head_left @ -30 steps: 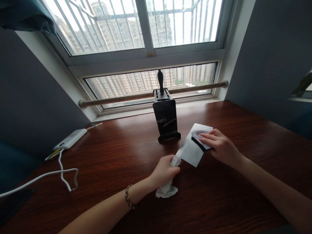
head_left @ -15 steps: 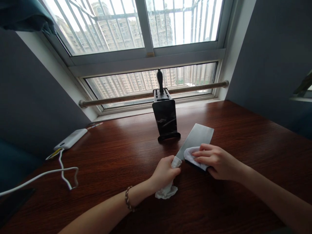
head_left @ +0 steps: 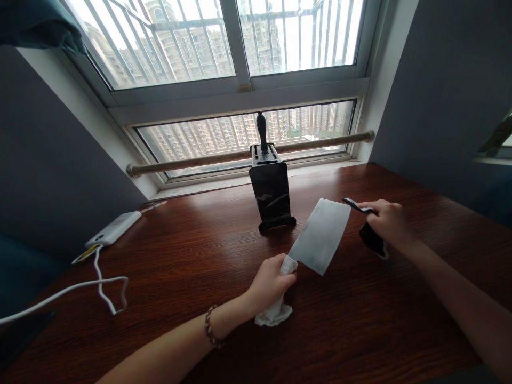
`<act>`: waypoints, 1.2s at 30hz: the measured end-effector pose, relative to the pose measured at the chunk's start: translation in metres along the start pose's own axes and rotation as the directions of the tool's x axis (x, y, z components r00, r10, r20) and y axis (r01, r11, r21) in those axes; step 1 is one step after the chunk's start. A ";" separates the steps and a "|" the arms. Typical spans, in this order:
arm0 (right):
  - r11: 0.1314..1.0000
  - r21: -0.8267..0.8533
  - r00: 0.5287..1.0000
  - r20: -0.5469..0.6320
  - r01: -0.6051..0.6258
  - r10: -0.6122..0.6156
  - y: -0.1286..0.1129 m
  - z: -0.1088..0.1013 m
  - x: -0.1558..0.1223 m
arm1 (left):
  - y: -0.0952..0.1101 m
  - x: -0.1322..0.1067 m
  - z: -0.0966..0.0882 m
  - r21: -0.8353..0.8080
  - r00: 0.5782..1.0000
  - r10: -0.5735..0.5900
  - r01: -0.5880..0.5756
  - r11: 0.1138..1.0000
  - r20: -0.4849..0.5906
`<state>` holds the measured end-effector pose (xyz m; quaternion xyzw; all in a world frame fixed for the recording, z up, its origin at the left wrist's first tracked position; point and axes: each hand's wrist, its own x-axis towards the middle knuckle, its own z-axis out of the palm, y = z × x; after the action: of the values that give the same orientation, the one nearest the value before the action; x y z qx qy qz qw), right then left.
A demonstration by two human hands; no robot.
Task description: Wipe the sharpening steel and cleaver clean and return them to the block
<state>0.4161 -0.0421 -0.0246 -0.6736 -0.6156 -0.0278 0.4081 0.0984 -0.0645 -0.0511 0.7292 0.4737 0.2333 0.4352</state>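
Note:
My left hand is closed round the handle of a cleaver, with a white cloth wrapped about the handle and hanging below my fist. The broad blade points up and to the right over the table. My right hand is to the right of the blade, apart from it, closed on a dark cloth with a white edge. A black knife block with one dark handle sticking up stands just behind the blade.
The dark wooden table runs to a window sill with a wooden rail. A white power bank and its white cable lie at the left. Grey walls close both sides.
My right hand slid its cloth down the blade toward the handle, then lifted off to the right with the cloth. The left hand and cleaver stayed nearly still.

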 end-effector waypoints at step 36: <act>0.976 0.211 0.997 0.045 0.053 -0.064 0.001 0.009 -0.004 | -0.002 -0.002 0.001 0.015 1.000 -0.020 0.019 1.000 0.024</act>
<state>0.4116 -0.0396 -0.0329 -0.6087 -0.6452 0.0429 0.4598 0.0971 -0.0664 -0.0535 0.7304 0.4772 0.2168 0.4379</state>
